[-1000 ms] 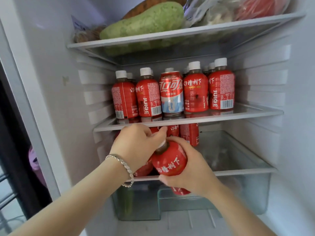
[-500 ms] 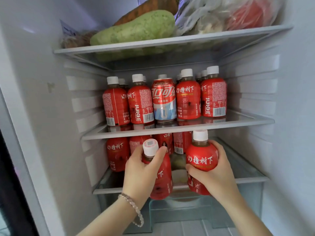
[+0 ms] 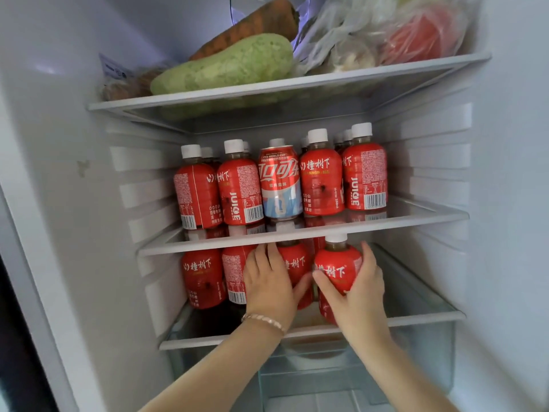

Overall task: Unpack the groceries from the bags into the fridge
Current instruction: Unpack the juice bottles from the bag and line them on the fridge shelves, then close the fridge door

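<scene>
I look into an open fridge. On the lower glass shelf (image 3: 421, 315) my left hand (image 3: 269, 285) wraps a red juice bottle (image 3: 295, 264), which stands upright beside two more red bottles (image 3: 202, 278) to its left. My right hand (image 3: 361, 289) grips another red juice bottle with a white cap (image 3: 337, 269), upright at the right end of that row, its cap just under the middle shelf's edge. Both hands are closed around their bottles.
The middle shelf (image 3: 416, 221) holds a row of red juice bottles (image 3: 322, 179) and a cola can (image 3: 279, 185). On the top shelf (image 3: 386, 74) lie a green gourd (image 3: 228, 66), a carrot (image 3: 252, 25) and plastic bags (image 3: 386, 34). A clear drawer (image 3: 424, 358) sits below.
Both hands have pushed their bottles up and deeper onto the lower shelf, from its front edge into the row under the middle shelf. The view has moved closer.
</scene>
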The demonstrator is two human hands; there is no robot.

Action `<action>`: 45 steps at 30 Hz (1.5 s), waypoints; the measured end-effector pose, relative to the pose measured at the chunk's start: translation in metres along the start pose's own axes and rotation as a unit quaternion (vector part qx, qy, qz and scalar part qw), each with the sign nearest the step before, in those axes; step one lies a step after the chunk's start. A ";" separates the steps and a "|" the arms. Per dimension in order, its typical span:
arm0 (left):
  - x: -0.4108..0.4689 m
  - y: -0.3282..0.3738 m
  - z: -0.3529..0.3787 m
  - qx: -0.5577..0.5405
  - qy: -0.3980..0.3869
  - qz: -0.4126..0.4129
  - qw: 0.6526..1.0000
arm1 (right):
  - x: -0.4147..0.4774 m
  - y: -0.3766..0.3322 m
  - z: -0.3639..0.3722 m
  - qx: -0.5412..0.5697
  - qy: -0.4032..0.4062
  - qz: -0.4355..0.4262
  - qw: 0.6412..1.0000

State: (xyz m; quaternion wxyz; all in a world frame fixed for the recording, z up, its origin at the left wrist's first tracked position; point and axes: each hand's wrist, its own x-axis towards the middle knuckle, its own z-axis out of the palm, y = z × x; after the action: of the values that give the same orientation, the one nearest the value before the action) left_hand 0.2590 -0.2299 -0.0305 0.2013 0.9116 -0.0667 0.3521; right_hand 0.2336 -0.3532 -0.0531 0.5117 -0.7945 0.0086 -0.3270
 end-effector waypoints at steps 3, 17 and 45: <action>-0.010 -0.021 0.003 0.114 -0.024 0.029 0.993 | 0.005 -0.004 0.012 -0.134 -0.062 0.011 0.989; -0.015 -0.040 0.002 0.057 -0.029 -0.135 0.989 | 0.013 -0.025 0.050 -0.261 -0.169 0.088 0.946; -0.237 0.064 -0.184 0.139 -0.400 0.005 0.906 | -0.215 -0.072 -0.200 -0.425 -0.351 -0.079 0.831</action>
State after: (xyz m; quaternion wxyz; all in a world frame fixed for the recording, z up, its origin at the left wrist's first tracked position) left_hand -0.0475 -0.2170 -0.0448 0.0276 0.9943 -0.0967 -0.0351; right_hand -0.0644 -0.4053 -0.0517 0.0647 -0.9928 -0.0962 -0.0296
